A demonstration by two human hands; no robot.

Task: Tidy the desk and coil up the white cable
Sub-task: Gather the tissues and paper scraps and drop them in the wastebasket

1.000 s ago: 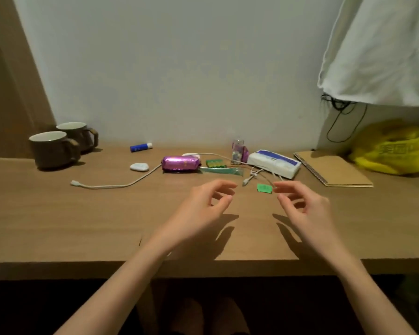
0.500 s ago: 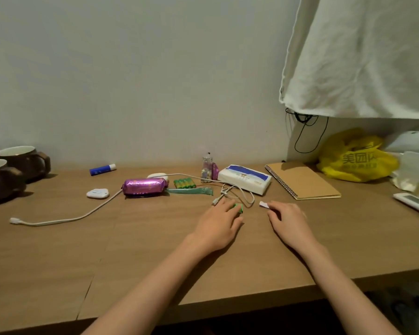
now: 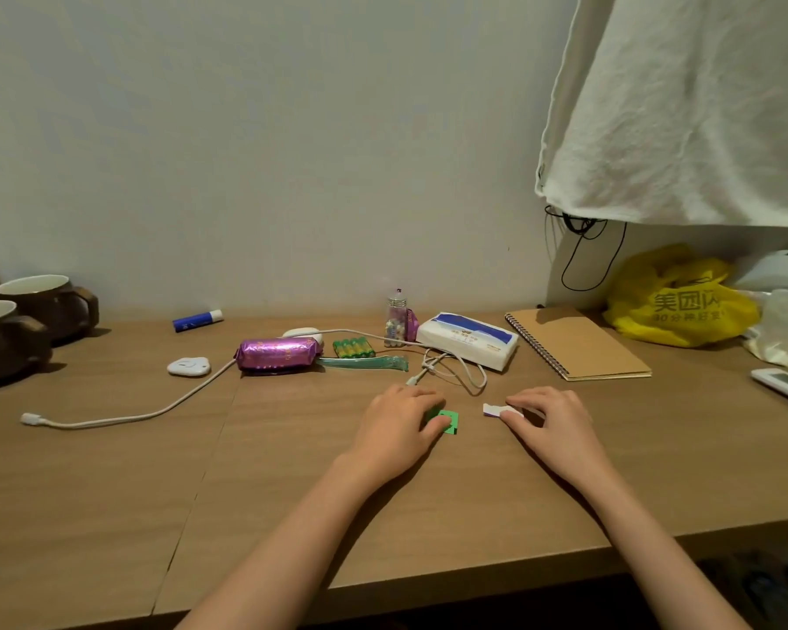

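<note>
L grip (image 3: 394, 429) palm-down, R grip (image 3: 551, 420) palm-down

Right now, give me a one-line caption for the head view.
Left hand touches a green scrap, right hand a white scrap on the desk; the white cable lies uncoiled.

I see the white cable (image 3: 124, 419) lying uncoiled on the wooden counter (image 3: 292, 470). One plug end sits at the left of the frame. From there the cord curves up and right toward the centre and runs along the back. Just right of centre it drops into a loose, tangled loop, with its other connector beside that loop.
</note>
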